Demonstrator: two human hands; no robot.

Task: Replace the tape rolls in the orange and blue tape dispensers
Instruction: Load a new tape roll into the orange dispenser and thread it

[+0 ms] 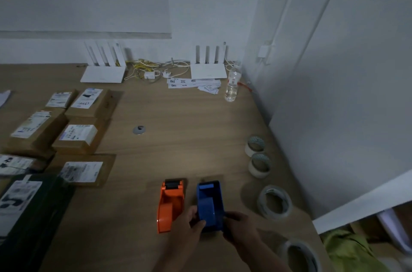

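Blue dispenser [210, 203] near table's [178, 149] front edge, beside orange dispenser [170, 203]. Left hand [189, 227] and right hand [239, 227] clasp its rear sides. Light, rigid plastic; grip the side walls.

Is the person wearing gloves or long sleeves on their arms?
No gloves. The left hand and right hand are both bare, with no rings or watch showing. Both forearms are uncovered as far as the picture reaches, so no sleeves can be seen. The room is dim, so small details are hard to tell.
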